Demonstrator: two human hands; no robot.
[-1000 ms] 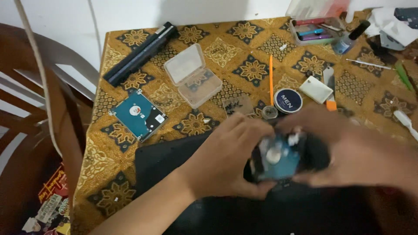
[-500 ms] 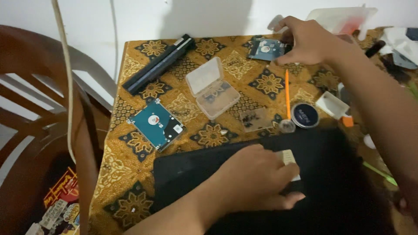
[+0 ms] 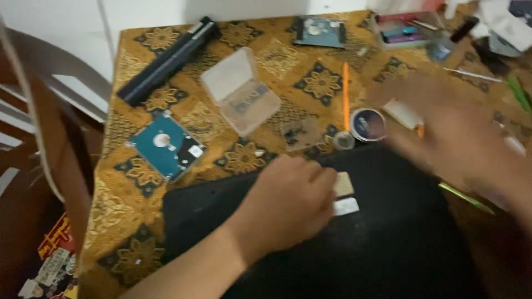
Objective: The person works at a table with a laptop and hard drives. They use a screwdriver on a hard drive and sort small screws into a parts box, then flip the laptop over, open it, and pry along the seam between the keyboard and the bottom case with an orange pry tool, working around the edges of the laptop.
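Head view showed the left hand resting palm down on the black mat, fingers loosely curled and holding nothing, its fingertips touching a small tan pad with a pale strip just below it. Half a second earlier the right hand had been stretched to the far edge of the table, setting a drive down there; now that drive lay alone on the patterned cloth, and the right hand had come back over the mat's right side, empty as far as could be seen, though too blurred to tell whether it was open or closed. So the drive was put aside, and the work sat with the small pieces on the mat. A second, teal drive lay left of the mat, well apart from both hands. Beyond it were a clear plastic case, a black tube, an orange pencil and a round tin.
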